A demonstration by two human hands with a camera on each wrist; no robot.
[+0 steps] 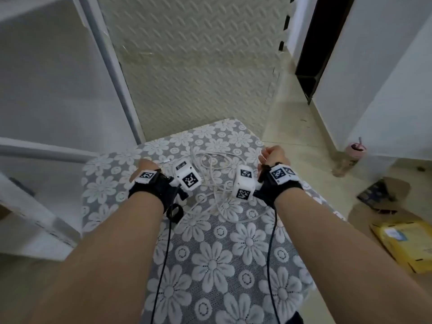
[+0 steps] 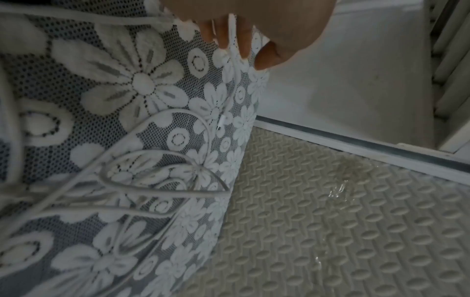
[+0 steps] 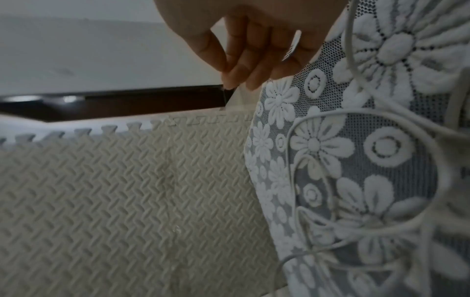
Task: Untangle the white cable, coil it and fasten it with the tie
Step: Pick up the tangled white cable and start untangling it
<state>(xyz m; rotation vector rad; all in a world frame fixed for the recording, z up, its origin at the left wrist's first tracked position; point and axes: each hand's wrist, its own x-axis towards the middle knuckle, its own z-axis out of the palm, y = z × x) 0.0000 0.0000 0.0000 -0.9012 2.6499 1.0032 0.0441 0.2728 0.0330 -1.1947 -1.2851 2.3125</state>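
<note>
The white cable (image 1: 211, 183) lies in a loose tangle of loops on the flower-patterned lace cloth (image 1: 210, 258), between my two hands. My left hand (image 1: 145, 164) is curled at the tangle's left; in the left wrist view its fingers (image 2: 239, 38) pinch a strand of the cable (image 2: 231, 28). One connector end (image 2: 220, 123) rests on the cloth near the far edge. My right hand (image 1: 274, 155) is curled at the right and grips a white piece of cable (image 3: 295, 43) between its fingers (image 3: 254, 60). A black loop (image 1: 174, 212) lies by my left wrist.
The small table ends just beyond the tangle, over a cream foam floor mat (image 1: 198, 66). A white cabinet (image 1: 53, 90) stands left. On the floor at right are a pink tumbler (image 1: 353, 156), a yellow box (image 1: 406, 244) and cardboard.
</note>
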